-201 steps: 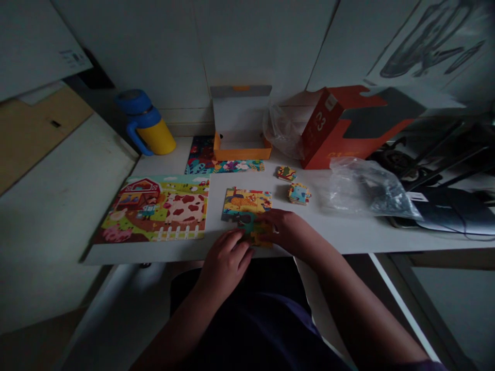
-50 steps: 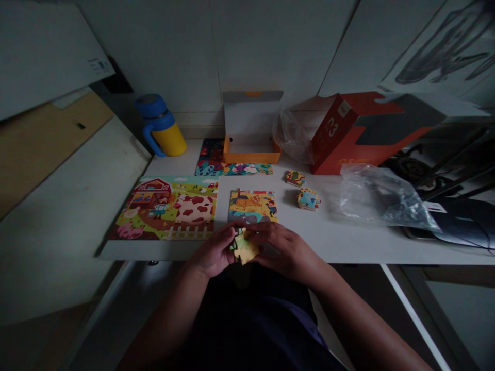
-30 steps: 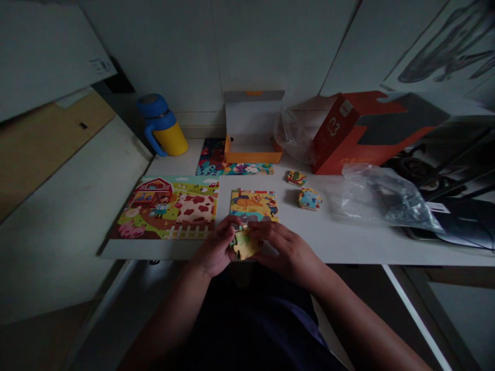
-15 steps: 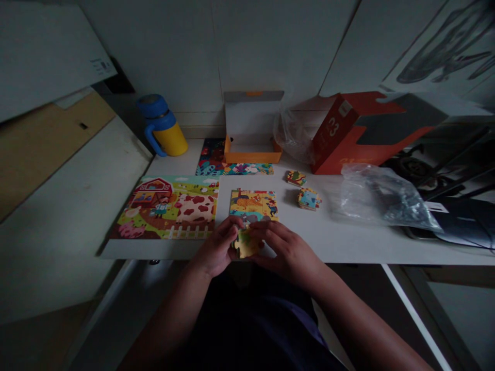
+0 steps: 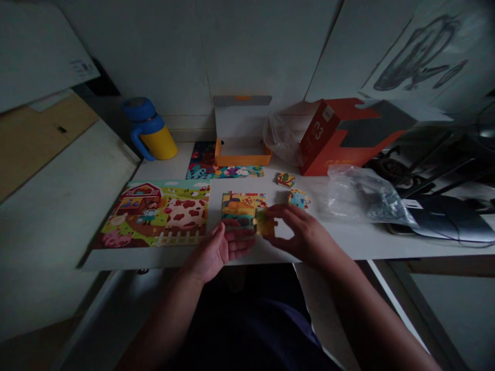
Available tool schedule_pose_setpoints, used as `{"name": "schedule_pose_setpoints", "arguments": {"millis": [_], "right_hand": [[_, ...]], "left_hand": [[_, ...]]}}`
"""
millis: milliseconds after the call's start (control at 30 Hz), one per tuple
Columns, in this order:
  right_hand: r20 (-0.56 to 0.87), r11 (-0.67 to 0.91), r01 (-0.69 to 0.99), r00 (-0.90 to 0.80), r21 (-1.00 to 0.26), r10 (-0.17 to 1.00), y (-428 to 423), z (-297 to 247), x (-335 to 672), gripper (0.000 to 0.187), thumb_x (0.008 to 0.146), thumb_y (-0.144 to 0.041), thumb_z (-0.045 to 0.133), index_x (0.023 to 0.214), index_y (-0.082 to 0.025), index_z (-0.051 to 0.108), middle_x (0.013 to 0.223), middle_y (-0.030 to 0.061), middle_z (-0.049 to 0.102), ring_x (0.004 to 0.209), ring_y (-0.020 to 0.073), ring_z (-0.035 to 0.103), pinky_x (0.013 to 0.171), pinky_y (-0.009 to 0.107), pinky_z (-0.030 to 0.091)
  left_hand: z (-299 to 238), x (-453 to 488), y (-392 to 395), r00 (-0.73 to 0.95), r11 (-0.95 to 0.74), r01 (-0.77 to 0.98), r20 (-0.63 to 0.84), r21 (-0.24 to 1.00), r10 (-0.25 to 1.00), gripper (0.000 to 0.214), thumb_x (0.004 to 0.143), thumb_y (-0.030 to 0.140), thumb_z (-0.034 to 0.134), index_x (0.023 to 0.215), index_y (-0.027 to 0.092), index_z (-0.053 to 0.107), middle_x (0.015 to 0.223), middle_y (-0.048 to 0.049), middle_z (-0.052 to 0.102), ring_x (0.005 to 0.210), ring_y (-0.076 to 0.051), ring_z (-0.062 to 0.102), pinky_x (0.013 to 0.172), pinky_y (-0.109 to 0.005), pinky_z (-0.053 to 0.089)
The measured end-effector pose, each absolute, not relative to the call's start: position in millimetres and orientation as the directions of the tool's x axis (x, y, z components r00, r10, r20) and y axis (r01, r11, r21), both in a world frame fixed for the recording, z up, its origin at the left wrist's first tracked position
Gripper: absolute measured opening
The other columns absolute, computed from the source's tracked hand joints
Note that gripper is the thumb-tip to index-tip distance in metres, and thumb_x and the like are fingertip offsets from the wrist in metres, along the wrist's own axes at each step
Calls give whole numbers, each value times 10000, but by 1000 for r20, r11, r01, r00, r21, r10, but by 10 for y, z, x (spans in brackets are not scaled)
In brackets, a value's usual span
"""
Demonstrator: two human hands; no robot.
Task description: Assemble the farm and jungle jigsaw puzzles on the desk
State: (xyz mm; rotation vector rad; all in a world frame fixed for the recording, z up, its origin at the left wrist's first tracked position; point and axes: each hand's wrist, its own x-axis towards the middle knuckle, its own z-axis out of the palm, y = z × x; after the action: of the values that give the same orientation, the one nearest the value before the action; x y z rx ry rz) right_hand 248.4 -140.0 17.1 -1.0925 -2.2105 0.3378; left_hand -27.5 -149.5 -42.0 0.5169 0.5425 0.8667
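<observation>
- white table (image 5: 340, 245)
- assembled farm jigsaw (image 5: 154, 214)
- part-built jigsaw (image 5: 243, 203)
- loose jigsaw pieces (image 5: 298, 198)
- open orange box (image 5: 242, 157)
- blue-and-yellow bottle (image 5: 152, 136)
- red carton (image 5: 340, 141)
- plastic bag (image 5: 367, 198)

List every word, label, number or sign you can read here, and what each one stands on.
"3": large pale numeral on the end of the orange-red box; the mark beside it is blurred.
White label above it: too small to read.
Orange print low on the box's side: too blurred.
White tag on the clear plastic bag: too small.
Printed label on the pale panel at upper left: too small.

Wall: pale panels (image 5: 154, 56) | desk: white top (image 5: 348, 245) | light: dim, shadowed room
</observation>
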Motion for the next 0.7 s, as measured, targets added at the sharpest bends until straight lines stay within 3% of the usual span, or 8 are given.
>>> {"name": "schedule_pose_setpoints", "arguments": {"millis": [133,267,700], "right_hand": [[370,438,841,-315,-319,874,-1080,294,3046,382,916,-358,782,1268,-232,702,1234,140,761,1067,336,754,929,499,632],[270,388,892,-324,-232,907,-860,260,3386,320,924,-396,748,1181,-207,720,1157,135,783,970,310,763,867,461,620],[144,395,893,-370,-217,918,-668,-42,3563,420,906,-447,740,1242,-199,692,1158,134,771,988,287,753,894,438,605]], "left_hand": [[-435,-310,-1486,592,553,-554,-172,622,787,385,1067,533,582,1264,203,606,1327,-214,752,1208,-346,759,1061,-516,560],[-455,-322,-1484,607,540,-559,-133,629,783,384,1065,529,583,1261,200,613,1317,-221,750,1170,-344,772,1073,-539,553],[-419,-311,-1493,603,520,-563,-111,643,790,344,1071,486,587,1238,189,637,1231,-184,780,1056,-280,801,1032,-484,589]]}}
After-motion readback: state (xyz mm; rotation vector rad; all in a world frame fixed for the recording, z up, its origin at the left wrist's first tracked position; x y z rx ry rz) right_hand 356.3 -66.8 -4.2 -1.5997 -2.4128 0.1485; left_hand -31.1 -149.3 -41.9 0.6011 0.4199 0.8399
